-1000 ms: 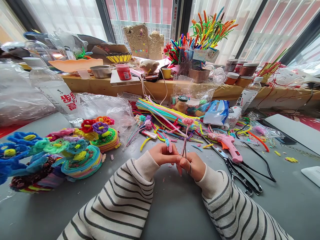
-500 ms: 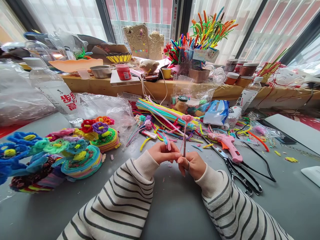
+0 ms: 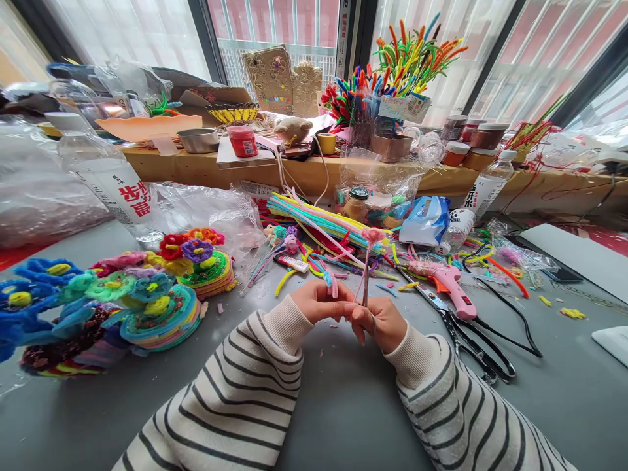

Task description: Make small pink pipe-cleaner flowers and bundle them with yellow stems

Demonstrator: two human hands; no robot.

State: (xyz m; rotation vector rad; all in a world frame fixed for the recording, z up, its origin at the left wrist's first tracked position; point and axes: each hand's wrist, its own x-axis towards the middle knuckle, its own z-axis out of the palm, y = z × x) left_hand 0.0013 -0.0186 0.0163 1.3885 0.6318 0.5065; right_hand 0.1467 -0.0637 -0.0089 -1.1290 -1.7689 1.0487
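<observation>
My left hand [image 3: 321, 302] is closed, its thumb and fingers pinching the stem of a pink pipe-cleaner flower [image 3: 373, 235]. A short pink and blue fuzzy piece [image 3: 333, 285] pokes up from the same fingers. Against it, my right hand [image 3: 381, 322] is closed round a slim metal tool [image 3: 366, 278] that looks like small scissors; the blades point up beside the pink stem and a loop shows at a finger. The fingertips of both hands meet, hiding the lower stem.
Pink glue gun [image 3: 446, 288] and large scissors [image 3: 456, 333] lie right of my hands. Ahead is a heap of pipe cleaners [image 3: 318, 222]. Colourful fuzzy flower pots [image 3: 157, 320] stand at left, near a water bottle [image 3: 105, 176]. A cluttered ledge [image 3: 196, 173] runs along the back.
The pink flower and the metal blades have shifted slightly to the right and tilt that way a little more. Both hands stay closed in nearly the same place.
</observation>
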